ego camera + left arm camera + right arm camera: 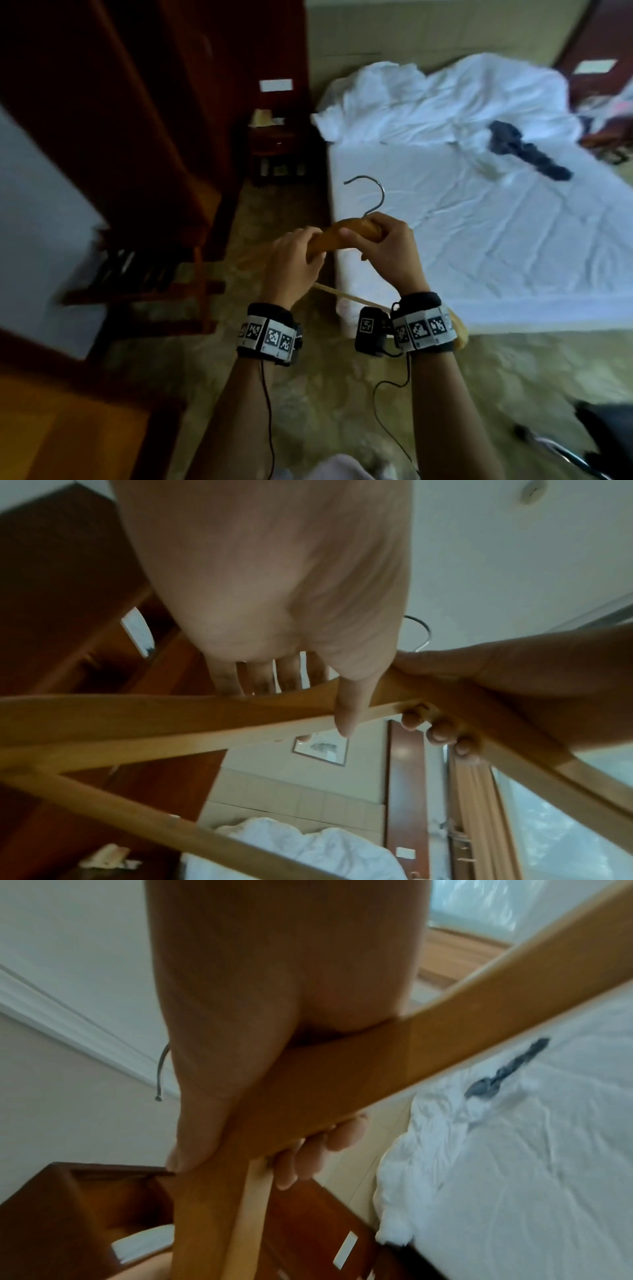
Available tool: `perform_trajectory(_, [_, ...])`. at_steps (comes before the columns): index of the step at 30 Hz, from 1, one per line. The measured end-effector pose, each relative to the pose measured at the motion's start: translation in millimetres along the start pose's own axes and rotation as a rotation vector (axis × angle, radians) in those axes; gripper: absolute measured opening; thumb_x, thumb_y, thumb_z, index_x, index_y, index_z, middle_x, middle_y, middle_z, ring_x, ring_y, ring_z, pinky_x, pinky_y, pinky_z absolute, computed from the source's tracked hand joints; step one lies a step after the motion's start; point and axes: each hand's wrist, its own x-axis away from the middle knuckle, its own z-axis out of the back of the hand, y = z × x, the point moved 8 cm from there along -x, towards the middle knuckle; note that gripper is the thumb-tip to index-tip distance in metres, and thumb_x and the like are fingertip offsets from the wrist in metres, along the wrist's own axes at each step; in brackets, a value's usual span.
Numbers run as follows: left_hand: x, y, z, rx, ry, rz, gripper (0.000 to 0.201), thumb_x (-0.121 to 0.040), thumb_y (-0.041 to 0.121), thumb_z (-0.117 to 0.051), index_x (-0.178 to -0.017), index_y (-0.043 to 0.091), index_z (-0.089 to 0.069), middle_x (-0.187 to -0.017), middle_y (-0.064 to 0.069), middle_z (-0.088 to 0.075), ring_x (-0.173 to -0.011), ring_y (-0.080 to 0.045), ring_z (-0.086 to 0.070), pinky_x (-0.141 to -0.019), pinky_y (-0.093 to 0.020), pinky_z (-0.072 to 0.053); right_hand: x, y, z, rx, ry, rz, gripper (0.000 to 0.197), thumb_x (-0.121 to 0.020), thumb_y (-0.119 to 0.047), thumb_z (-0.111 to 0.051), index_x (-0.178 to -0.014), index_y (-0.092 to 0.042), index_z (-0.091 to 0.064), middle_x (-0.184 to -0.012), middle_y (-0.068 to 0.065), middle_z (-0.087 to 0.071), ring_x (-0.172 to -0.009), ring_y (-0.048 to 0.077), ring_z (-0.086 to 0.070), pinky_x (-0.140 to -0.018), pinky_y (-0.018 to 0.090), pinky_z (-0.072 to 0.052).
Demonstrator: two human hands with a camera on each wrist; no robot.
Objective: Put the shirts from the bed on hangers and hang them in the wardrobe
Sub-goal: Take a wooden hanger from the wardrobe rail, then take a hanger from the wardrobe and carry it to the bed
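Bedside: both hands (346, 253) gripping hanger (334, 233)

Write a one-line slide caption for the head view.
Both hands, left hand and right hand, grip a wooden hanger beside the bed, where a dark garment lies.

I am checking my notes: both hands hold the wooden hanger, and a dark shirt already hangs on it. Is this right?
Not quite. Both the left hand and right hand grip the wooden hanger, but it is bare. The head view shows the dark garment lying on the bed.
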Motion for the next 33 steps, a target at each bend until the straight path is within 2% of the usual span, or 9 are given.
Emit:
perform_trajectory(2, [-21.0, 39.3, -43.9, 0.044, -0.026, -0.041, 0.031, -0.095, 0.029, -0.07, -0.125, 0.026, -0.063, -0.115, 0.004, -0.066, -0.106, -0.019, -0.063, -0.095, -0.044, -0.054, -9.4, 28.2, 58.8, 0.06, 0.025, -0.049, 0.026, -0.085, -0.042, -0.088, -0.082, -0.026, -0.068, -0.07, -0.004, -0.072, -0.059, 0.01, -0.07, -0.054, 0.022, -0.051])
perform_trajectory(5, [-44.7, 89.1, -105.4, 0.13, -0.076, -0.062, 0.034, -0.089, 0.024, -0.079, -0.122, 0.023, -0.067, -0.117, 0.004, -0.068, -0.108, -0.017, -0.064, -0.096, -0.038, -0.054, -18.8, 73.8, 131.8, 0.171, 0.023, -0.141, 0.039, -0.083, -0.056, -0.083, -0.084, -0.019, -0.072, -0.068, -0.001, -0.074, -0.063, 0.013, -0.073, -0.067, 0.037, -0.06])
perform_trajectory(9, [-76.8, 141.6, -181.8, 0.175, -0.168, -0.108, 0.037, -0.086, 0.014, -0.082, -0.12, 0.018, -0.068, -0.115, 0.003, -0.069, -0.106, -0.015, -0.065, -0.097, -0.041, -0.054, -28.3, 132.2, 202.6, 0.212, 0.109, -0.227, 0.046, -0.082, -0.064, -0.081, -0.082, -0.018, -0.073, -0.067, 0.005, -0.072, -0.064, 0.02, -0.07, -0.067, 0.047, -0.059])
perform_trajectory(13, [-125.9, 180.2, -233.7, 0.153, -0.241, -0.156, 0.031, -0.088, 0.013, -0.08, -0.116, 0.019, -0.068, -0.111, 0.007, -0.068, -0.101, -0.01, -0.064, -0.09, -0.027, -0.051, -58.9, 172.2, 251.7, 0.201, 0.194, -0.27, 0.044, -0.079, -0.064, -0.083, -0.076, -0.022, -0.068, -0.062, -0.004, -0.065, -0.054, 0.008, -0.059, -0.055, 0.034, -0.048])
perform_trajectory(17, [-192.5, 210.5, -283.7, 0.198, -0.265, -0.231, 0.03, -0.087, 0.008, -0.08, -0.112, 0.017, -0.067, -0.106, 0.003, -0.069, -0.098, -0.013, -0.065, -0.091, -0.031, -0.053, -107.1, 203.7, 296.3, 0.209, 0.256, -0.273, 0.041, -0.078, -0.058, -0.087, -0.071, -0.026, -0.061, -0.055, -0.01, -0.052, -0.049, 0.004, -0.05, -0.05, 0.018, -0.034])
perform_trajectory(23, [-300.1, 275.9, -365.9, 0.213, -0.362, -0.343, 0.027, -0.089, 0.007, -0.077, -0.112, 0.015, -0.067, -0.106, 0.002, -0.068, -0.096, -0.013, -0.065, -0.09, -0.027, -0.05, -188.1, 250.4, 383.9, 0.257, 0.374, -0.336, 0.04, -0.076, -0.055, -0.089, -0.075, -0.023, -0.065, -0.06, -0.009, -0.058, -0.054, 0.004, -0.052, -0.054, 0.02, -0.038])
perform_trajectory(26, [-343.1, 317.2, -406.4, 0.168, -0.415, -0.395, 0.024, -0.091, 0.009, -0.076, -0.113, 0.015, -0.068, -0.106, 0.005, -0.068, -0.089, -0.007, -0.062, -0.078, -0.004, -0.04, -215.6, 268.2, 433.9, 0.292, 0.443, -0.383, 0.04, -0.073, -0.056, -0.089, -0.078, -0.023, -0.067, -0.067, -0.005, -0.067, -0.06, 0.007, -0.06, -0.055, 0.023, -0.043])
perform_trajectory(28, [-364.9, 342.3, -435.0, 0.156, -0.453, -0.43, 0.024, -0.091, 0.008, -0.075, -0.112, 0.014, -0.068, -0.105, 0.004, -0.068, -0.088, -0.008, -0.062, -0.075, 0.003, -0.034, -228.6, 282.8, 462.9, 0.329, 0.458, -0.414, 0.04, -0.074, -0.055, -0.089, -0.08, -0.021, -0.068, -0.071, -0.003, -0.07, -0.066, 0.009, -0.063, -0.056, 0.024, -0.045])
perform_trajectory(33, [-406.0, 404.2, -519.5, 0.12, -0.548, -0.529, 0.025, -0.091, 0.006, -0.073, -0.114, 0.014, -0.066, -0.106, 0.001, -0.066, -0.094, -0.013, -0.064, -0.073, -0.006, -0.033, -253.4, 330.2, 535.1, 0.34, 0.495, -0.48, 0.037, -0.077, -0.051, -0.089, -0.083, -0.023, -0.066, -0.074, -0.008, -0.069, -0.068, 0.005, -0.064, -0.06, 0.027, -0.046])
